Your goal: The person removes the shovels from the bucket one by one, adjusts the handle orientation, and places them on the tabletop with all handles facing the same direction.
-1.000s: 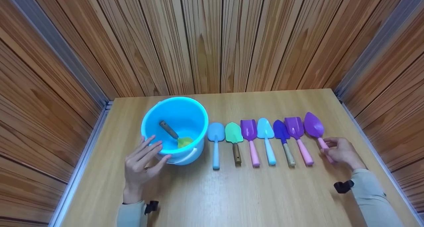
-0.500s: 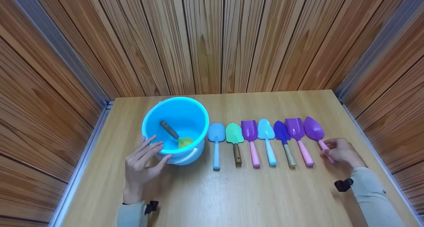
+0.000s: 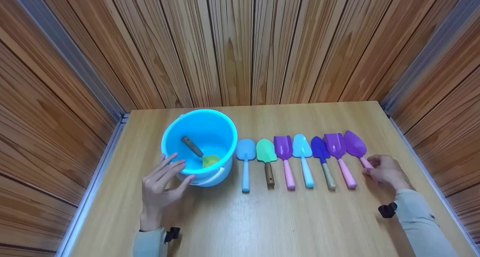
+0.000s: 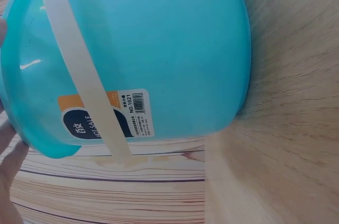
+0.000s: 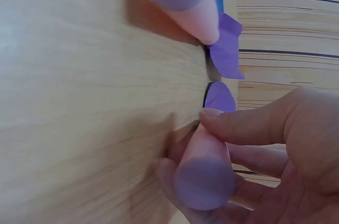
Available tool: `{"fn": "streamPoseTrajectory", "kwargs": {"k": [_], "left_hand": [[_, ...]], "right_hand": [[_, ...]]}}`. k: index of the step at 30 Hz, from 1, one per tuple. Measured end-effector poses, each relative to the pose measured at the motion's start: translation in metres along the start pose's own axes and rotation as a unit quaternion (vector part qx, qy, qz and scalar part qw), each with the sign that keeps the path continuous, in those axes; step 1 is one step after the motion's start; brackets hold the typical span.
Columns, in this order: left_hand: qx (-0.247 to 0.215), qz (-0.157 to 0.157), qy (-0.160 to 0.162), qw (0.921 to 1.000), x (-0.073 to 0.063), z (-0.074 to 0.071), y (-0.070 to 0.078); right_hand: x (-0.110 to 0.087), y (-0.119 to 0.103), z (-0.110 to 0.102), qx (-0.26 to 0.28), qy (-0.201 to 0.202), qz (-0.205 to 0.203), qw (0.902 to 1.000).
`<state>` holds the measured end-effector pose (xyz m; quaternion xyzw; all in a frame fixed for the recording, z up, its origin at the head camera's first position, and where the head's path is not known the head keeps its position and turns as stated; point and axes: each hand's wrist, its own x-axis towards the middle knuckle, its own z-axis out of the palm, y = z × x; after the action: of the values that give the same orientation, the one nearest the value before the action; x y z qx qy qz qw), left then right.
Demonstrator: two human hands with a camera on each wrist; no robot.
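Observation:
A light-blue bucket (image 3: 210, 176) stands on the left half of the table, with a yellow-green trowel (image 3: 210, 160) lying inside. My left hand (image 3: 161, 186) rests spread fingers and thumb at the bucket's near-left rim. In the left wrist view the bucket's wall (image 4: 175, 49) fills most of the picture. At the right end of a row of toy shovels, my right hand (image 3: 388, 171) pinches the pink handle of a purple pointed trowel (image 3: 355, 144). The right wrist view shows thumb and fingers around that handle (image 5: 204, 181).
Left of the held trowel lie a purple square shovel (image 3: 336, 144), a dark-blue trowel (image 3: 319, 148), a light-blue trowel (image 3: 302, 146), another purple shovel (image 3: 283, 146), a green trowel (image 3: 266, 150) and a blue shovel (image 3: 246, 150). Wooden-plank walls (image 3: 240, 43) enclose the table (image 3: 300, 223).
The purple pointed trowel's blade has shifted slightly toward me and now sits a bit lower in the head view. The bucket and the left hand stay in place.

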<state>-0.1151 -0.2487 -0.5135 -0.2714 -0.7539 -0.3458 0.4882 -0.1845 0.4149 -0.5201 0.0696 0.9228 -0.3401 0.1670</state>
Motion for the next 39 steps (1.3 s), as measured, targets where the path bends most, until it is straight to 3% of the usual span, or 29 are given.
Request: {"fn": "streamPoseTrajectory", "kwargs": {"k": [13, 18, 23, 29, 39], "left_hand": [[0.006, -0.001, -0.001, 1.0, 0.003, 0.0, -0.001], [0.018, 0.013, -0.007, 0.9997, 0.004, 0.001, -0.002], [0.024, 0.003, -0.018, 0.9995, 0.002, 0.0, 0.0], [0.031, -0.005, -0.025, 0.9992, 0.0, 0.0, 0.002], [0.035, -0.003, -0.02, 0.9992, -0.001, -0.001, 0.003]], "right_hand": [[-0.003, -0.007, -0.005, -0.029, 0.017, 0.012, 0.9994], [0.003, -0.026, -0.013, -0.041, 0.043, 0.01, 0.9982], [0.012, -0.067, -0.007, -0.055, 0.059, -0.031, 0.9963], [0.02, -0.133, 0.016, -0.065, 0.059, -0.094, 0.9917], [0.033, -0.25, 0.063, -0.057, 0.067, -0.251, 0.9638]]}}
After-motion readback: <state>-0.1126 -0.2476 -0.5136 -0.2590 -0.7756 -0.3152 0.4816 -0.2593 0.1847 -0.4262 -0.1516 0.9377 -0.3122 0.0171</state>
